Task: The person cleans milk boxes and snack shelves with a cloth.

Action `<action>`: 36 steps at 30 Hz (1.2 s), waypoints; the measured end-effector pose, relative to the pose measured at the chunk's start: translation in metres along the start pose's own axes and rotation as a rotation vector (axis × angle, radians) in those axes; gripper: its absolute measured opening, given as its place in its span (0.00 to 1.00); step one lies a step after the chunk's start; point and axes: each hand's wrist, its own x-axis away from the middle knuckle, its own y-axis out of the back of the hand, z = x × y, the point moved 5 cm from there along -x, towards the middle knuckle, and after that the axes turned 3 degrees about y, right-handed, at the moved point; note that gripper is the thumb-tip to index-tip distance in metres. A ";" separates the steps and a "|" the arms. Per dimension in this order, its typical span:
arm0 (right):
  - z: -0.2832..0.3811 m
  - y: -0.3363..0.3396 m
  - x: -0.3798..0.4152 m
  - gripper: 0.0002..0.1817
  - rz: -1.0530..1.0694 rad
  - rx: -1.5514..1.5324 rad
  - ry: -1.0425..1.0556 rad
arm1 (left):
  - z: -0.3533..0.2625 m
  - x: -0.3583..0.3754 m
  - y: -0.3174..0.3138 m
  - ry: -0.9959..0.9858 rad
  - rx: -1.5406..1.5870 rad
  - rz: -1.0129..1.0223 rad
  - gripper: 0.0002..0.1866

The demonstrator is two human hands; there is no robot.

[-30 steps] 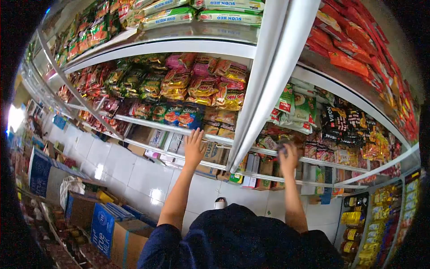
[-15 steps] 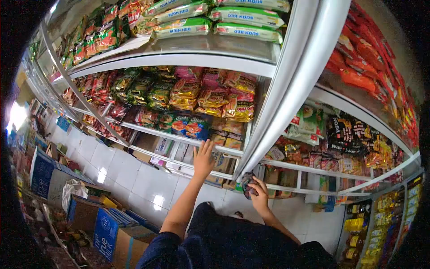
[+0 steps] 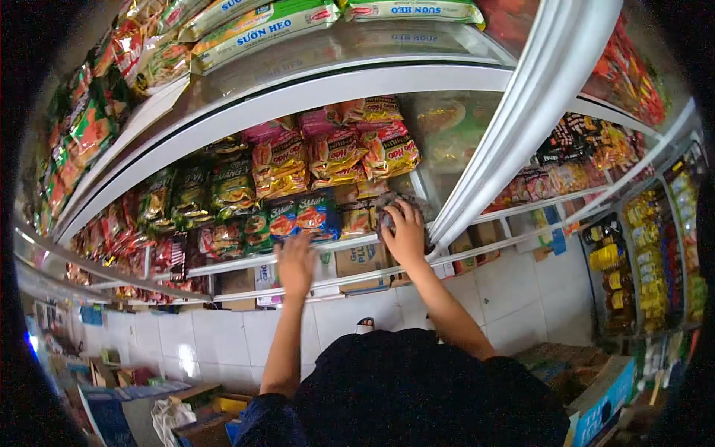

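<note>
My right hand [image 3: 407,232] is at the right end of the middle shelf, its fingers curled over a dark crumpled cloth [image 3: 389,205]. The cloth is mostly covered by the hand and lies near the shelf's front edge, close to the white upright post [image 3: 514,127]. My left hand [image 3: 295,264], a little blurred, is raised at the front rail with its fingers stretched out and nothing in it. Just behind it sit blue noodle packets [image 3: 316,214]. Red-and-yellow noodle packets [image 3: 339,153] are stacked deeper on the same shelf.
Long green-and-white noodle packs [image 3: 261,33] lie on the glass shelf above. Cardboard boxes [image 3: 360,262] stand below the front rail. Bottles [image 3: 607,257] fill a rack on the right. Open cartons [image 3: 607,402] stand on the tiled floor [image 3: 223,335] behind me.
My right hand has moved up from below the rail onto the shelf's right end with the cloth. My left hand has shifted left along the front edge. The view has turned and come closer.
</note>
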 end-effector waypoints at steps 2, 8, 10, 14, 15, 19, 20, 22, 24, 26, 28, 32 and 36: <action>0.006 -0.009 0.002 0.20 -0.100 0.100 -0.090 | 0.051 0.001 0.010 0.076 0.075 -0.067 0.23; 0.034 -0.027 0.005 0.21 -0.095 0.106 -0.112 | 0.210 -0.016 0.066 0.542 -0.601 -0.338 0.28; 0.034 -0.028 0.006 0.21 -0.106 0.123 -0.129 | 0.258 -0.021 0.068 0.724 -0.820 -0.273 0.37; 0.038 -0.031 0.006 0.22 -0.103 0.120 -0.148 | 0.282 -0.038 0.070 0.941 -0.660 0.062 0.44; 0.042 -0.035 0.003 0.22 -0.076 0.104 -0.129 | 0.285 -0.039 0.068 0.911 -0.583 0.034 0.45; 0.064 -0.054 -0.007 0.21 0.059 -0.004 -0.014 | 0.262 -0.033 0.065 0.793 -0.360 -0.231 0.44; 0.069 -0.058 -0.007 0.21 0.114 -0.054 0.043 | 0.260 -0.029 0.054 0.804 -0.317 -0.223 0.43; 0.059 -0.051 -0.004 0.19 0.129 -0.068 0.080 | 0.226 -0.028 0.049 0.769 -0.104 -0.184 0.41; 0.040 -0.031 -0.002 0.19 0.089 0.017 0.023 | 0.210 -0.025 0.029 0.632 -0.383 -0.156 0.40; 0.010 -0.012 0.001 0.20 -0.040 0.111 -0.083 | 0.207 -0.027 0.026 0.638 -0.473 -0.064 0.36; -0.008 -0.003 0.000 0.20 -0.111 0.149 -0.180 | 0.210 -0.027 0.020 0.653 -0.448 -0.019 0.33; 0.035 -0.038 -0.013 0.20 -0.050 0.146 -0.117 | 0.204 -0.029 0.026 0.657 -0.446 0.000 0.33; 0.104 -0.086 -0.010 0.18 0.168 -0.067 0.138 | 0.204 -0.027 0.026 0.652 -0.430 -0.025 0.32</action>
